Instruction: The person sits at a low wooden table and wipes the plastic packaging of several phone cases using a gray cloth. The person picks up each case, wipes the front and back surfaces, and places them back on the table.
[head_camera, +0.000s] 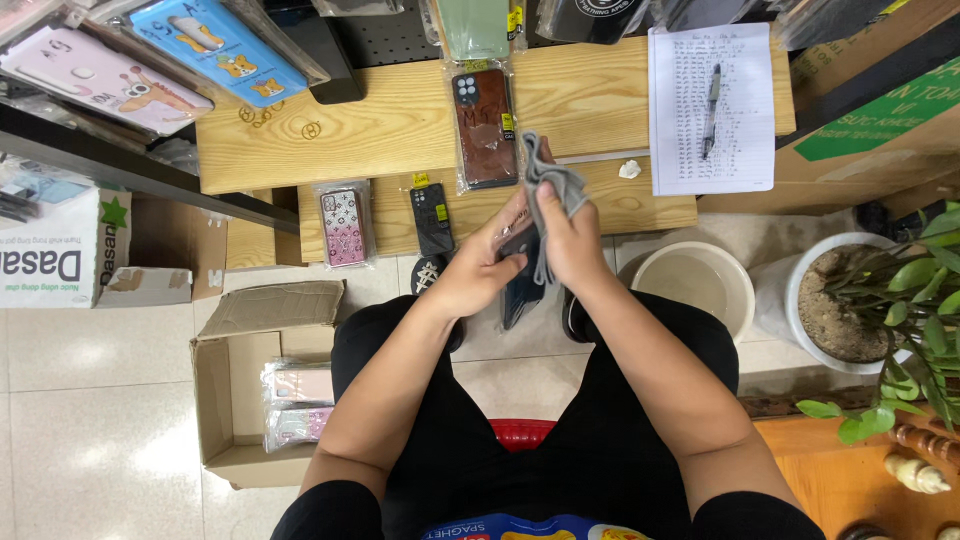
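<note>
My left hand (482, 268) grips a dark phone case in a clear plastic sleeve (522, 285), held upright above my lap. My right hand (566, 238) presses a grey cloth (551, 180) against the top of that case. Just beyond my hands, on the low wooden shelf (640, 205), lie a brown packaged phone case (484, 128), a black packaged case (432, 218) and a pink patterned case (343, 227).
A lined sheet of paper with a pen (711, 105) lies at the shelf's right. An open cardboard box (262, 395) with several packaged cases stands on the floor at my left. A white bucket (695, 285) and a potted plant (850, 305) are at my right.
</note>
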